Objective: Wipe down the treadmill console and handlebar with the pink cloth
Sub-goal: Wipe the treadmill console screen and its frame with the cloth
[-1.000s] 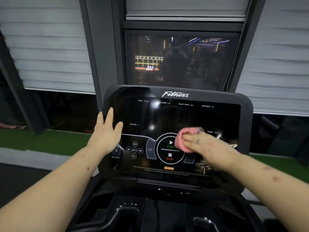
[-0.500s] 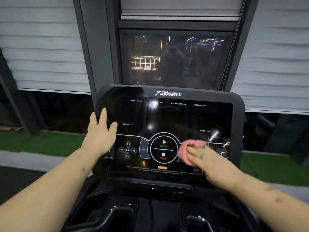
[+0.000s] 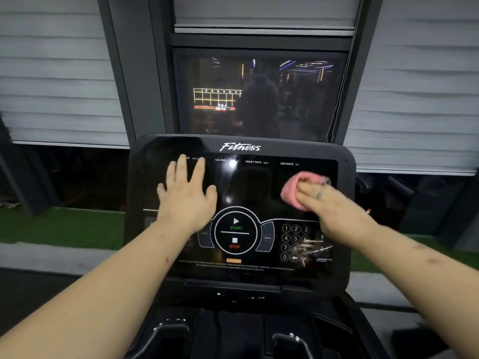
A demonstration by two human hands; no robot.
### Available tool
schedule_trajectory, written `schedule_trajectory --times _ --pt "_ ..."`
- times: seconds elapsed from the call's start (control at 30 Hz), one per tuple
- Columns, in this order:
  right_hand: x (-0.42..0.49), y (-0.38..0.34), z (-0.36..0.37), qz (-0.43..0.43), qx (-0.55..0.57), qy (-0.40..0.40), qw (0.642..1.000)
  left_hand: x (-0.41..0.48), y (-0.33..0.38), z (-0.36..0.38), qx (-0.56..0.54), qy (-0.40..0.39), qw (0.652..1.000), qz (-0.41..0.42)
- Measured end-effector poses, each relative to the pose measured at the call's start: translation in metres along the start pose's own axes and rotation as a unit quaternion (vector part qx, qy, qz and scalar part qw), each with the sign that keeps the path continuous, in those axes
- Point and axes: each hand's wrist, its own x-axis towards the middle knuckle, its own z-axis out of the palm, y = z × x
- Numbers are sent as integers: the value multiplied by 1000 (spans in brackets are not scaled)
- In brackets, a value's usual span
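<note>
On the console's (image 3: 248, 187) far right, your R hand (image 3: 334, 211) presses the pink cloth (image 3: 290, 193) w/ flat fingers; L hand (image 3: 186, 200) rests open, fingers spread, far left.

hands (image 3: 187, 200): 2 | pink cloth (image 3: 294, 189): 1 | console (image 3: 241, 147): 1 | handlebar grips (image 3: 168, 330): perhaps 2, dim

Left hand (image 3: 186, 198): fingers spread, palm flat, arm outstretched.
Right hand (image 3: 337, 207): fingers straight, pressing forward, arm outstretched.
</note>
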Motion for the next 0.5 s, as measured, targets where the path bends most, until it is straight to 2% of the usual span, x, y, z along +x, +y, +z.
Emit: schedule_trajectory --times 0.1,0.2,0.5 --pt "19 15 -14 47 17 50 997 0 28 6 17 -2 999 40" --pt "9 -2 -6 67 23 74 995 -4 51 13 27 -5 997 67" --pt "-86 -56 58 -45 11 -53 998 -13 89 23 62 -26 989 128"
